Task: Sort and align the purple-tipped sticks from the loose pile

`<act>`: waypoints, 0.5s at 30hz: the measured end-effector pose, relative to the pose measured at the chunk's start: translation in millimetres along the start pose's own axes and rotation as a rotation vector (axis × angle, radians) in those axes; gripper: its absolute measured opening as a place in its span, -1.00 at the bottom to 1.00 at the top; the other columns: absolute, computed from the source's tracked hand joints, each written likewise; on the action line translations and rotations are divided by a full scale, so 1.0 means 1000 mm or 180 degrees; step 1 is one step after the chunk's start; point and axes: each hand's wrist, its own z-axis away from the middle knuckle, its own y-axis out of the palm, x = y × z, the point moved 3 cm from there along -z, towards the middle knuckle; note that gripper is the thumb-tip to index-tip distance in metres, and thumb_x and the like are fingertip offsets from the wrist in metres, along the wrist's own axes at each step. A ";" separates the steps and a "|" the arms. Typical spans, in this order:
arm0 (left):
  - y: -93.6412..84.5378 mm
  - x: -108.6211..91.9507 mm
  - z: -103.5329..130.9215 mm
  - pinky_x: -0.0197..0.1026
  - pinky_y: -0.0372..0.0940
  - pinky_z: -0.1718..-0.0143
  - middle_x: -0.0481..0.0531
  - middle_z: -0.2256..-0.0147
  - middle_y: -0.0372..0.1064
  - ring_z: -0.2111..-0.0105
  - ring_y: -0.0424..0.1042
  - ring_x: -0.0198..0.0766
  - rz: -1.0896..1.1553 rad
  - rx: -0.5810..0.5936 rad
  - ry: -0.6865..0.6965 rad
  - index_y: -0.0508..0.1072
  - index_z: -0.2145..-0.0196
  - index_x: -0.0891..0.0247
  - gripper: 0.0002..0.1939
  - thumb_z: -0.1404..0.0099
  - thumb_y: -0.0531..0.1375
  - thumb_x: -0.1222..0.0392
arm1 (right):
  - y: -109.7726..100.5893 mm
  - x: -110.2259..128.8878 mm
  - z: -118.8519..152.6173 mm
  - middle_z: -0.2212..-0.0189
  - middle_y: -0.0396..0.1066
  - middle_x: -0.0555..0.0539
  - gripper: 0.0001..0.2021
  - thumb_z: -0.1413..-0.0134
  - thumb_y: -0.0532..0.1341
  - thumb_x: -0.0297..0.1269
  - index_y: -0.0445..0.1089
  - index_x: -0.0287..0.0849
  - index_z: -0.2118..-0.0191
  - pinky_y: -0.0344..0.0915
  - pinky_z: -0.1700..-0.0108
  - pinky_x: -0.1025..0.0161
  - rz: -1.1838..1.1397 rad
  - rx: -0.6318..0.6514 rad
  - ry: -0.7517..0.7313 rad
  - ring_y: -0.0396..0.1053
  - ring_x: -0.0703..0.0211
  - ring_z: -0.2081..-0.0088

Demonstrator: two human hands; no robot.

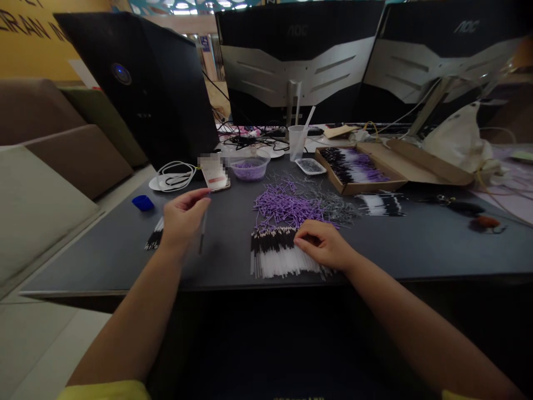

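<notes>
Dark counter [229,239], with monitor backs [297,64] behind it: in the head view, my left hand [184,218] has its grip pinching a thin stick [203,225], left of the black-and-white row [270,260]; my right hand [327,244] curls over that row, and I cannot tell whether its grip holds anything. I judge the purple-and-black pieces [353,164] in the cardboard box [366,188] done, with the row and loose purple heap [283,205] left

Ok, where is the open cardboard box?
The cardboard box lies right of centre in the head view, on the dark desk, just right of the small white tray.
</notes>
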 end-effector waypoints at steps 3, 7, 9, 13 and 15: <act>-0.030 0.000 -0.026 -0.36 0.08 0.53 -0.11 0.51 0.37 0.58 0.15 -0.46 -0.1351 -0.0061 0.0078 0.55 0.12 0.20 -0.64 -0.09 0.23 0.17 | 0.000 0.000 -0.001 0.50 0.34 -0.03 -0.88 -0.11 0.17 -0.35 0.40 -0.20 0.42 0.18 0.38 0.30 0.0017 0.0029 0.0018 0.28 0.26 0.45; -0.064 0.010 -0.059 -0.35 0.07 0.50 -0.15 0.47 0.38 0.55 0.17 -0.43 -0.2660 -0.0086 -0.0245 0.52 0.07 0.18 -0.60 -0.09 0.19 0.20 | 0.001 -0.001 -0.002 0.52 0.33 -0.03 -0.85 -0.11 0.17 -0.34 0.41 -0.21 0.45 0.18 0.40 0.31 0.0021 0.0057 0.0059 0.28 0.27 0.47; -0.076 0.019 -0.070 -0.34 0.07 0.48 -0.12 0.51 0.36 0.54 0.20 -0.39 -0.2859 -0.0038 -0.0409 0.52 0.08 0.28 -0.58 -0.06 0.21 0.23 | 0.001 -0.001 -0.002 0.52 0.33 -0.03 -0.84 -0.12 0.17 -0.34 0.41 -0.21 0.45 0.17 0.40 0.31 0.0021 0.0058 0.0075 0.27 0.28 0.47; -0.090 0.038 -0.081 -0.31 0.09 0.43 -0.08 0.55 0.36 0.50 0.23 -0.33 -0.3144 0.0071 -0.0696 0.52 0.12 0.39 -0.60 -0.05 0.23 0.24 | 0.001 -0.001 -0.002 0.53 0.33 -0.02 -0.82 -0.12 0.17 -0.32 0.40 -0.21 0.47 0.17 0.42 0.31 0.0036 0.0101 0.0084 0.26 0.29 0.49; -0.093 0.045 -0.083 -0.30 0.10 0.41 -0.08 0.54 0.36 0.48 0.24 -0.31 -0.3258 0.0199 -0.0699 0.51 0.12 0.40 -0.62 -0.07 0.23 0.24 | 0.002 -0.001 -0.002 0.54 0.33 -0.02 -0.82 -0.12 0.17 -0.32 0.40 -0.21 0.48 0.16 0.42 0.32 0.0048 0.0118 0.0081 0.26 0.29 0.49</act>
